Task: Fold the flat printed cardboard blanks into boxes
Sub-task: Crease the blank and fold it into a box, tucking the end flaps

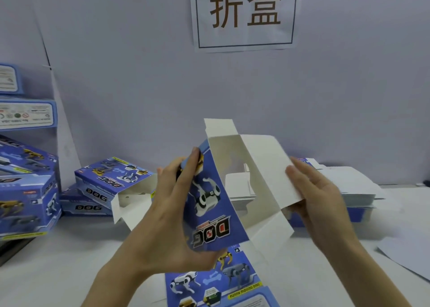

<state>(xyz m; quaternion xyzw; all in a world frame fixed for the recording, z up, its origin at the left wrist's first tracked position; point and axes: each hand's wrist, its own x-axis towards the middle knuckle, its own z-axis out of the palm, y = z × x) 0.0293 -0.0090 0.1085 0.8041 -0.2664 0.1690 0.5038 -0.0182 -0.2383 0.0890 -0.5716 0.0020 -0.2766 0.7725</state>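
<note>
A blue printed cardboard blank [216,211] with robot-dog pictures and "DOG" lettering is held up over the white table, partly folded open so its white inside faces me. My left hand [169,202] grips its printed left panel, fingers curled over the upper edge. My right hand [318,190] holds the white right-hand flap [267,167], fingers straight on top and thumb hidden underneath. A printed lower panel [223,281] hangs down toward me.
Folded blue boxes [25,190] are stacked at the left, and one with an open end [111,178] lies beside them. A pile of flat blanks [353,188] sits at the back right. A white sheet [407,258] lies at the right edge. A wall sign [245,11] hangs above.
</note>
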